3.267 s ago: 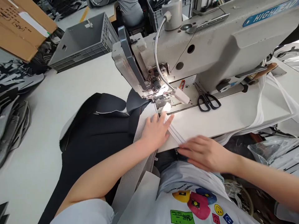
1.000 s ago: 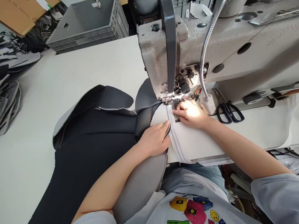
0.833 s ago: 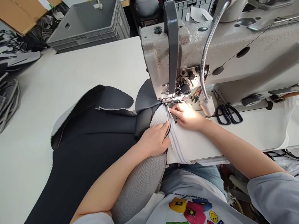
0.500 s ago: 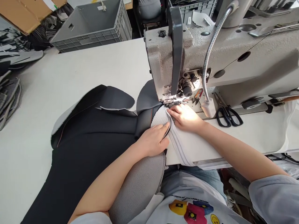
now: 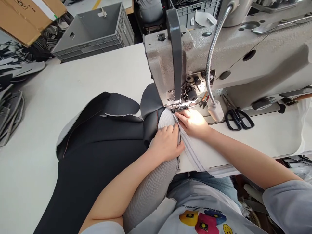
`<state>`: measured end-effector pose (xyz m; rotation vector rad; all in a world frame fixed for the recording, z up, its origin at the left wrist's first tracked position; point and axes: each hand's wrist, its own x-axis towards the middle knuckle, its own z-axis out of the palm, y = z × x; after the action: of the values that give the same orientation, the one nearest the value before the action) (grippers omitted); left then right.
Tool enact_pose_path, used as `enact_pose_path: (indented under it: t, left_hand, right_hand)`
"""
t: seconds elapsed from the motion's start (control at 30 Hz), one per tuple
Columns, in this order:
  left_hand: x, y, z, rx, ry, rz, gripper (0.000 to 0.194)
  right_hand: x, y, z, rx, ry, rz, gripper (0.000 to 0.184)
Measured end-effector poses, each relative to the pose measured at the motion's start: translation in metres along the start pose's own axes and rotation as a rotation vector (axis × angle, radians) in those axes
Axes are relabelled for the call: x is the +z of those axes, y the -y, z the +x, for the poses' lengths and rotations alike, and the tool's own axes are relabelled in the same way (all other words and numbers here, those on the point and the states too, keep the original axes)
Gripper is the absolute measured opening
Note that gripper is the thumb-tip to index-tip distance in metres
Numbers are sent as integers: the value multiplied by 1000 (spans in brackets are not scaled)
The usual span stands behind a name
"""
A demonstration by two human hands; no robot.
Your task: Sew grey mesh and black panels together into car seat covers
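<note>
A large black padded cover with a grey mesh panel (image 5: 151, 185) lies across the table, its edge under the presser foot (image 5: 173, 110) of a sewing machine (image 5: 168, 61). On the mesh close to the curved edge, my left hand (image 5: 167, 143) grips the cover, fingers bent and thumb over the edge. A white zipper tape (image 5: 192, 152) runs along that edge from the foot down past the table front. Just right of the foot, brightly lit, my right hand (image 5: 192, 122) has its fingertips closed on the tape; part of this hold is hidden.
Black-handled scissors (image 5: 237, 118) and orange-handled thread snips (image 5: 204, 100) lie on the machine bed. A lamp on a flexible neck (image 5: 209, 48) hangs above my right hand. Grey crate (image 5: 95, 42), cardboard box (image 5: 29, 19) and stacked fabric pieces (image 5: 12, 117) stand behind and left.
My left hand has shifted slightly right along the cover, its thumb now farther over the edge. The cover and tape have moved a little; the view has also shifted. My right hand stays by the foot.
</note>
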<state>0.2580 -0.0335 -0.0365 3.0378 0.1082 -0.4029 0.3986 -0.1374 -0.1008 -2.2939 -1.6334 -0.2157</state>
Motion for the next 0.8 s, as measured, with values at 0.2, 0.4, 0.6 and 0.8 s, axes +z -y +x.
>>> enact_pose_path:
  t: [0.2,0.4,0.6,0.8]
  left_hand:
    - [1,-3,2,-18,-29,59,68]
    - [9,7,14,29,-190,96,64]
    - [12,21,24,121,-344,148,47]
    - [15,12,-2,85,-383,148,37]
  right_hand:
    - [-1,1,-4,-70,-9,0,40]
    - [3,-2,-4,-123,-43,41,37]
    - [4,-2,-5,-77,-67,34,38]
    - [1,-2,-8,-36,-101,7,34]
